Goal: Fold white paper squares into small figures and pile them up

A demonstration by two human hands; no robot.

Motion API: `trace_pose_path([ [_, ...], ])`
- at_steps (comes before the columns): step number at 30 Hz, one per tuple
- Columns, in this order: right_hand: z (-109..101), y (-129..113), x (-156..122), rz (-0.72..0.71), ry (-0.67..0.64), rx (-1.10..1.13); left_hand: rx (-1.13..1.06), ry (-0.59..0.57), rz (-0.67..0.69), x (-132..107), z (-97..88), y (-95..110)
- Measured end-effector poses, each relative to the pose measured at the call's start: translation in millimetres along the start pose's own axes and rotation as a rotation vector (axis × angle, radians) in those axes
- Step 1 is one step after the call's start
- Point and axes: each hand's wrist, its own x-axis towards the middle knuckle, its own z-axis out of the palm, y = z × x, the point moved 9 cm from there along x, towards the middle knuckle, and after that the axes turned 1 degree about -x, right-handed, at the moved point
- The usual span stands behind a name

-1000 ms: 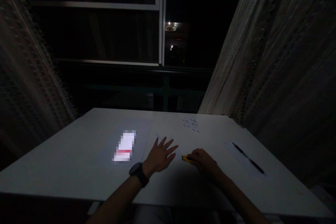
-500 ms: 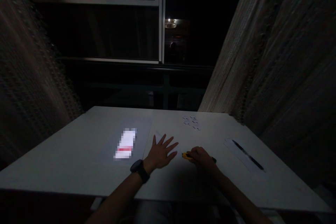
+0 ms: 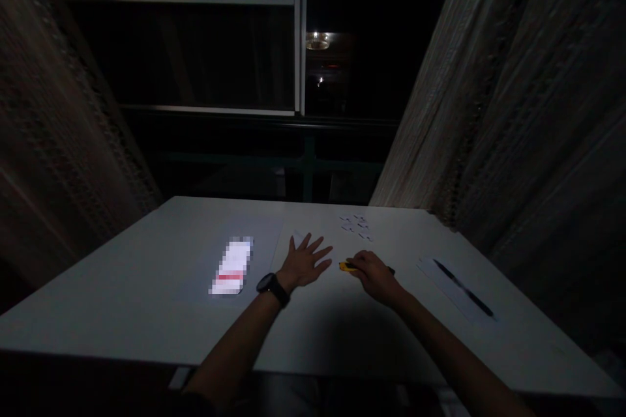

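Observation:
In the head view my left hand [image 3: 302, 264] lies with its fingers spread, palm down, over the table. A dark watch [image 3: 272, 288] is on that wrist. A faint pale sheet edge shows by its fingertips; the dim light hides how far the sheet reaches. To its right, my right hand [image 3: 375, 273] is closed around a yellow-and-black utility knife [image 3: 347, 266]. The knife's front end points left, toward my left hand. Whether a blade is out cannot be made out. Beyond my right hand are several small cut paper pieces [image 3: 360, 226] with dark marks.
A phone with a lit, blurred screen [image 3: 231, 266] rests at the left on a pale sheet. Over on the right, a black pen [image 3: 462, 287] lies across a paper strip [image 3: 445, 283]. The white table [image 3: 122, 313] has curtains [image 3: 430, 91] and a dark window behind it.
Both hands have shifted farther from me across the table, the right one more, carrying the knife along. My left hand has also slid slightly right, its fingers still spread.

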Motion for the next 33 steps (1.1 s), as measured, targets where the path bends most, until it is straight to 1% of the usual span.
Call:
trace_pose_path([
  [2,-0.2,2.0,-0.8,-0.001,0.03,0.004,0.015,0.061,0.003,-0.1,-3.4,-0.8],
  [4,-0.6,1.6,-3.0,-0.009,0.056,0.001,0.036,0.091,0.0,-1.1,-3.4,-2.3],
  [10,-2.8,-3.9,-4.9,-0.035,0.092,-0.034,0.028,0.023,-0.045,0.6,8.9,-10.2],
  [13,-2.0,-5.2,-4.2,-0.041,0.111,-0.045,0.031,0.029,-0.059,1.1,8.9,-11.2],
  [17,1.8,-3.4,-5.0,-0.034,0.105,-0.054,0.029,0.032,-0.059,1.2,8.9,-11.1],
  [23,-2.3,-4.5,-17.6,-0.037,0.093,-0.086,0.017,0.019,-0.055,1.7,10.3,-11.4],
  [27,-3.8,-12.0,-23.0,-0.013,0.098,-0.138,0.007,0.026,-0.054,1.3,8.8,-10.7],
  [33,1.7,-31.0,-18.4,-0.035,0.093,-0.208,-0.001,0.019,-0.059,1.3,10.0,-11.7],
])
